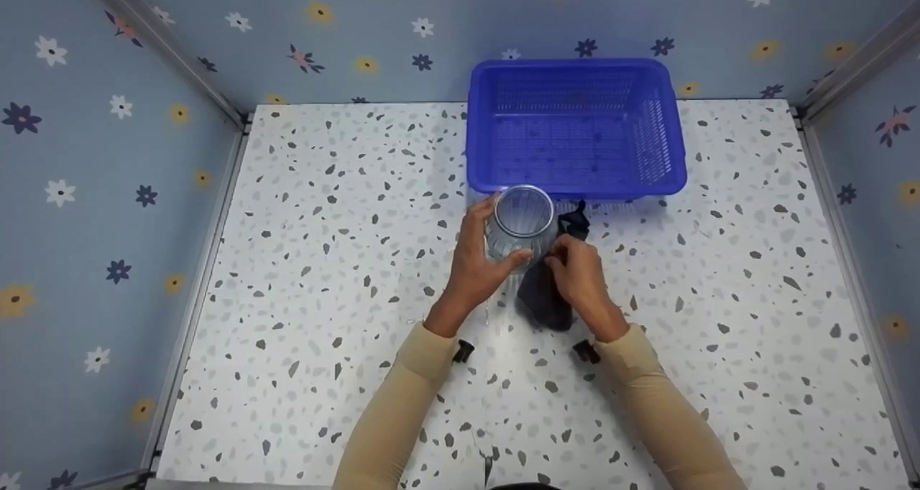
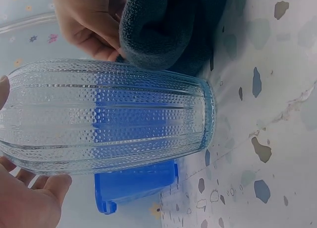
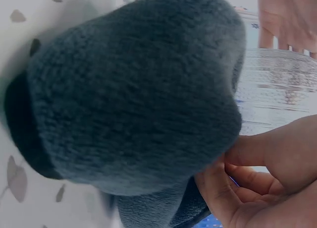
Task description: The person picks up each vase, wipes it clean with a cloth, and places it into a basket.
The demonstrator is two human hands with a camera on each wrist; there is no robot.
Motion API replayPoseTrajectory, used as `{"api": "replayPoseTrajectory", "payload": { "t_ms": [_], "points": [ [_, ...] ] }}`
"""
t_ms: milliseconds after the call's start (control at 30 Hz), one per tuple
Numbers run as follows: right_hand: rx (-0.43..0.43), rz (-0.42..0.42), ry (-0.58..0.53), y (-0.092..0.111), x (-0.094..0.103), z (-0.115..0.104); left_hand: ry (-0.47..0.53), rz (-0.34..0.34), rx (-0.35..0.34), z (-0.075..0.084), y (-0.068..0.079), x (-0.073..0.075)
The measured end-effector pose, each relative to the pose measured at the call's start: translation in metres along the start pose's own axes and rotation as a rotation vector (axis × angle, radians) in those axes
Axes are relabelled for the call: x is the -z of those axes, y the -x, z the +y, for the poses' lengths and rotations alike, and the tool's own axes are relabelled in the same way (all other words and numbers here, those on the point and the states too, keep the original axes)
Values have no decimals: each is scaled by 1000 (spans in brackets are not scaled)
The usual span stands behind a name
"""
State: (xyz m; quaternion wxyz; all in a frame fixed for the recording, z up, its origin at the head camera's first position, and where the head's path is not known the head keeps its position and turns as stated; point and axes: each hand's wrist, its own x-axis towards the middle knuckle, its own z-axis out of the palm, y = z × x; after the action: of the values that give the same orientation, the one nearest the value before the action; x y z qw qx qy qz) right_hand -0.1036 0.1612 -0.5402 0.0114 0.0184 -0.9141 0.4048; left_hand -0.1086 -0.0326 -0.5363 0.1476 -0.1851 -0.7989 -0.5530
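A clear ribbed glass vase (image 1: 523,220) stands upright with its round mouth up, in front of the basket. My left hand (image 1: 478,253) holds it near the top, thumb on the near side and fingers around the left. In the left wrist view the vase (image 2: 109,116) shows a dotted texture; whether its base touches the table I cannot tell. Beside it, my right hand (image 1: 581,271) pinches a dark grey-blue cloth (image 3: 138,94) between thumb and fingers. The cloth hangs bunched in thick folds, close against the vase's right side.
A blue plastic basket (image 1: 575,192) with perforated walls sits at the back of the speckled white table (image 1: 330,260), just beyond the hands. Flowered blue panels (image 1: 388,37) enclose the table at the back and both sides.
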Motion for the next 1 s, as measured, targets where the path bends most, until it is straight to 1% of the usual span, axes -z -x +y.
{"api": "replayPoseTrajectory", "payload": {
  "t_ms": [100, 200, 333, 500, 667, 767, 900, 1000],
  "points": [
    [-10, -3, -12, 1, 8, -7, 0, -4, 6, 1, 0, 0],
    [-8, 12, -43, 3, 19, -17, 0, -9, 20, 3, 0, 1],
    [29, 65, -67, 5, 32, -30, 5, -8, 26, 4, -1, 2],
    [86, 133, -83, 7, 42, -43, 14, -6, 11, 1, -1, 1],
    [136, 184, -90, 7, 49, -58, 15, -1, 1, 1, -1, 0],
    [154, 200, -81, 6, 50, -65, 14, -1, 1, 1, 0, 0],
    [158, 211, -73, 5, 51, -68, 12, -1, 1, 1, -1, 0],
    [163, 218, -74, 5, 50, -66, 11, -1, 6, 1, -1, 0]
  ]
}}
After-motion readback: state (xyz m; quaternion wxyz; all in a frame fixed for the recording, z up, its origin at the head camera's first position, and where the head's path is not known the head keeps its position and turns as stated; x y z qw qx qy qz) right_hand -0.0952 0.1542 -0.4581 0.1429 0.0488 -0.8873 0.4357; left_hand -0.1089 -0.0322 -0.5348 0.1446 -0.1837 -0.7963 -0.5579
